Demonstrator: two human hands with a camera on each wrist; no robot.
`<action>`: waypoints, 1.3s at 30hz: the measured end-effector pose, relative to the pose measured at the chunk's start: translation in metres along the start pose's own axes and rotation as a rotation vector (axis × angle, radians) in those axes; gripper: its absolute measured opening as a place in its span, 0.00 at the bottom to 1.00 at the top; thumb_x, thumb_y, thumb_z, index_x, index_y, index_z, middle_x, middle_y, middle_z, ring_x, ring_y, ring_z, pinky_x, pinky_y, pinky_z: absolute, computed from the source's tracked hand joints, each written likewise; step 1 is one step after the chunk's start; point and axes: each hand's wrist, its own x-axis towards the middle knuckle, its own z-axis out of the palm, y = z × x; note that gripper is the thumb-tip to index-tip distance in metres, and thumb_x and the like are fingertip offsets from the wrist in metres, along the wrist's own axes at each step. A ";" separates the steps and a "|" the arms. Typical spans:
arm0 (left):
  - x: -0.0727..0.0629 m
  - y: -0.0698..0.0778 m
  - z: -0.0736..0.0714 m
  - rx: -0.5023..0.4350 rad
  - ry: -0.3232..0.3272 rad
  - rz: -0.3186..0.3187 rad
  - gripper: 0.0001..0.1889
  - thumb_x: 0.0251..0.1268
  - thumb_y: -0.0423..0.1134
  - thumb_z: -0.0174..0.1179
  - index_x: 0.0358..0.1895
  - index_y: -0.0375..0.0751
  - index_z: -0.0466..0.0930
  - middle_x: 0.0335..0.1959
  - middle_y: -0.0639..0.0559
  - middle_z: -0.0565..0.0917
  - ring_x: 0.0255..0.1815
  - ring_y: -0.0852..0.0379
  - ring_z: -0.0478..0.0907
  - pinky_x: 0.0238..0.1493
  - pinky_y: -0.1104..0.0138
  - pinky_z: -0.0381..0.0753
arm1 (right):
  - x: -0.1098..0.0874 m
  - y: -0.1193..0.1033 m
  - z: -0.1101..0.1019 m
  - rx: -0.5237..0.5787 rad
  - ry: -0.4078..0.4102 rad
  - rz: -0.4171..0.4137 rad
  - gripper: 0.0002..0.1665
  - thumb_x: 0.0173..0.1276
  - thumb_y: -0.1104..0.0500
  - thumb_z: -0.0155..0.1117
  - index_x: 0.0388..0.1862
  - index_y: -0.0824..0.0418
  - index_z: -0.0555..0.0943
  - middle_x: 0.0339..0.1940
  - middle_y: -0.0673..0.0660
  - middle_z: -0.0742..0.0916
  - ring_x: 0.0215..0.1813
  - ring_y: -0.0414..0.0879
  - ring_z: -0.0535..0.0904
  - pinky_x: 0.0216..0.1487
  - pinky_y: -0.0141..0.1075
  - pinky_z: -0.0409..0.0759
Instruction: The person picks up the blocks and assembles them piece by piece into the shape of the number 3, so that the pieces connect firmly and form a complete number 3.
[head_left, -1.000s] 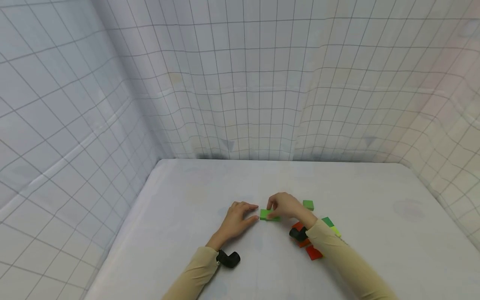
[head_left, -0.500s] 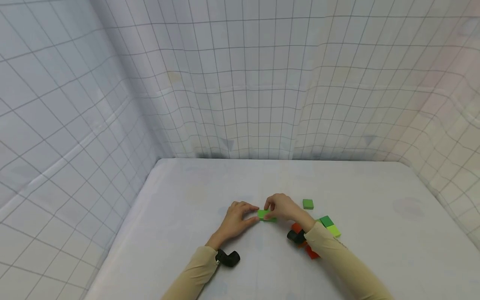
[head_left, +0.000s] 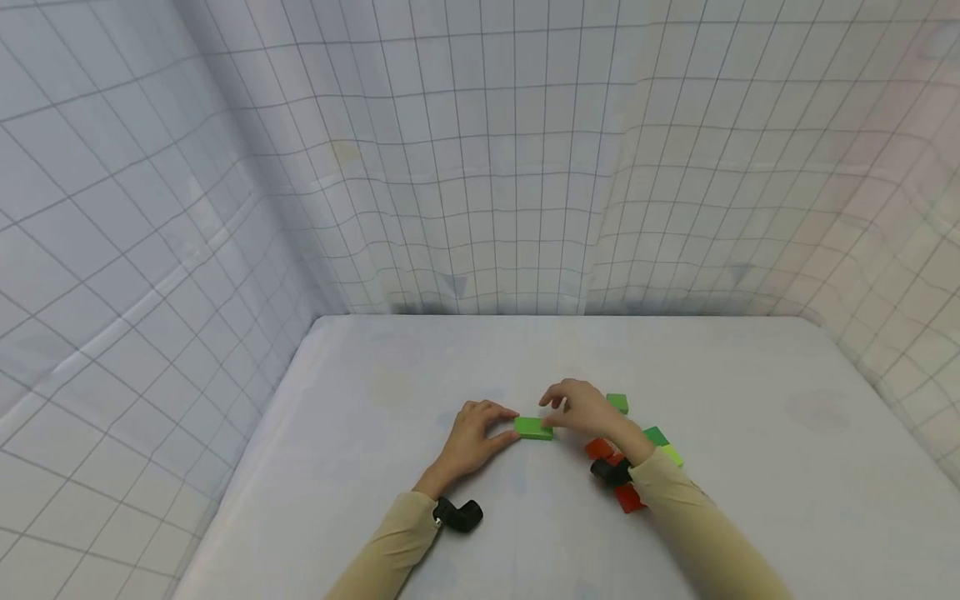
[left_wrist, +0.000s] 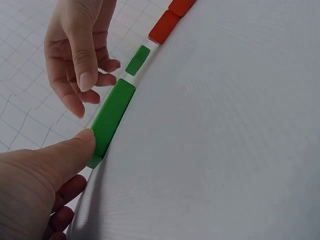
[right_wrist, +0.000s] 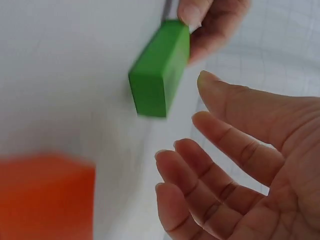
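From my end I look into a screened-off booth, seemingly a recording setup: white gridded cloth (head_left: 480,167) hangs behind and along both sides of a plain white table (head_left: 420,358), and I see black wrist cameras (head_left: 461,517); what room lies beyond, I cannot tell

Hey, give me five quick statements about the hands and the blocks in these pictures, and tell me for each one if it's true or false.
1. The left hand touches the long green block. True.
2. The right hand holds nothing. True.
3. The long green block stands on end. False: it lies lengthwise.
4. The farthest block from the person is red. False: it is green.
5. The red blocks lie to the right of the long green block. True.
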 end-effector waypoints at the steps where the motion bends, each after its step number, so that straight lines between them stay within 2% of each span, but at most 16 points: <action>1: 0.000 0.000 0.000 0.003 0.003 0.000 0.15 0.57 0.46 0.68 0.47 0.48 0.84 0.44 0.55 0.81 0.46 0.54 0.69 0.48 0.57 0.65 | -0.004 0.003 -0.004 0.001 0.007 -0.003 0.15 0.59 0.58 0.71 0.43 0.62 0.84 0.35 0.54 0.81 0.33 0.44 0.75 0.34 0.37 0.74; 4: 0.001 -0.001 0.001 0.007 0.011 0.002 0.15 0.56 0.45 0.69 0.47 0.48 0.84 0.43 0.55 0.81 0.45 0.54 0.70 0.49 0.57 0.65 | -0.014 0.012 -0.017 0.010 -0.012 0.006 0.13 0.60 0.59 0.70 0.42 0.62 0.84 0.35 0.53 0.82 0.33 0.43 0.75 0.34 0.36 0.74; 7: -0.001 -0.002 0.001 0.005 0.015 0.001 0.15 0.55 0.45 0.69 0.47 0.47 0.84 0.43 0.55 0.81 0.45 0.54 0.70 0.49 0.58 0.66 | -0.026 0.019 -0.027 0.044 -0.080 0.052 0.10 0.59 0.60 0.70 0.40 0.60 0.83 0.34 0.51 0.81 0.34 0.45 0.74 0.33 0.37 0.75; 10: -0.002 -0.003 0.001 0.002 0.015 -0.001 0.15 0.56 0.45 0.69 0.47 0.48 0.84 0.43 0.56 0.81 0.45 0.54 0.70 0.49 0.58 0.66 | -0.036 0.023 -0.032 0.050 -0.153 0.070 0.08 0.58 0.61 0.71 0.37 0.59 0.83 0.32 0.50 0.80 0.33 0.46 0.72 0.30 0.36 0.75; 13: -0.003 -0.003 0.001 -0.001 0.019 -0.001 0.15 0.56 0.45 0.69 0.47 0.48 0.84 0.43 0.57 0.81 0.45 0.55 0.69 0.49 0.58 0.66 | -0.044 0.024 -0.032 0.029 -0.183 0.086 0.10 0.57 0.58 0.73 0.35 0.59 0.82 0.31 0.51 0.78 0.33 0.46 0.71 0.30 0.36 0.75; 17: -0.004 -0.003 0.001 0.000 0.022 0.005 0.15 0.56 0.45 0.68 0.47 0.49 0.84 0.43 0.57 0.81 0.45 0.55 0.70 0.49 0.58 0.66 | -0.051 0.023 -0.026 -0.017 -0.158 0.137 0.21 0.52 0.50 0.76 0.38 0.61 0.80 0.31 0.52 0.77 0.34 0.46 0.71 0.34 0.37 0.73; 20: -0.004 -0.002 0.001 0.004 0.017 0.005 0.15 0.57 0.46 0.68 0.47 0.48 0.84 0.44 0.56 0.81 0.46 0.55 0.70 0.49 0.57 0.66 | -0.055 0.021 -0.021 -0.025 -0.131 0.201 0.29 0.49 0.47 0.78 0.42 0.63 0.77 0.30 0.52 0.76 0.34 0.46 0.70 0.34 0.38 0.72; 23: -0.004 0.000 0.001 0.004 0.015 0.000 0.15 0.57 0.45 0.68 0.47 0.48 0.84 0.44 0.55 0.81 0.46 0.54 0.70 0.49 0.57 0.66 | -0.058 0.018 -0.017 -0.027 -0.114 0.243 0.33 0.47 0.47 0.79 0.43 0.65 0.75 0.27 0.53 0.75 0.31 0.45 0.70 0.31 0.38 0.70; 29: -0.004 0.001 0.001 0.004 0.013 -0.004 0.15 0.57 0.45 0.68 0.48 0.48 0.84 0.44 0.56 0.81 0.46 0.54 0.69 0.50 0.57 0.66 | -0.062 0.009 -0.018 -0.092 -0.092 0.279 0.27 0.47 0.47 0.79 0.34 0.63 0.75 0.23 0.51 0.74 0.28 0.44 0.69 0.30 0.37 0.69; 33: -0.003 0.000 0.001 0.003 0.010 -0.006 0.15 0.58 0.46 0.67 0.48 0.49 0.83 0.44 0.57 0.81 0.46 0.55 0.69 0.50 0.58 0.66 | -0.062 0.007 -0.019 -0.162 -0.096 0.248 0.23 0.48 0.46 0.78 0.28 0.59 0.75 0.21 0.49 0.74 0.26 0.43 0.69 0.28 0.37 0.68; 39: -0.002 0.000 0.000 -0.001 0.018 -0.003 0.15 0.57 0.46 0.68 0.48 0.48 0.84 0.44 0.56 0.81 0.46 0.55 0.69 0.50 0.58 0.66 | -0.052 0.008 -0.019 -0.184 -0.116 0.206 0.19 0.49 0.49 0.78 0.29 0.56 0.76 0.22 0.47 0.75 0.27 0.43 0.70 0.29 0.37 0.70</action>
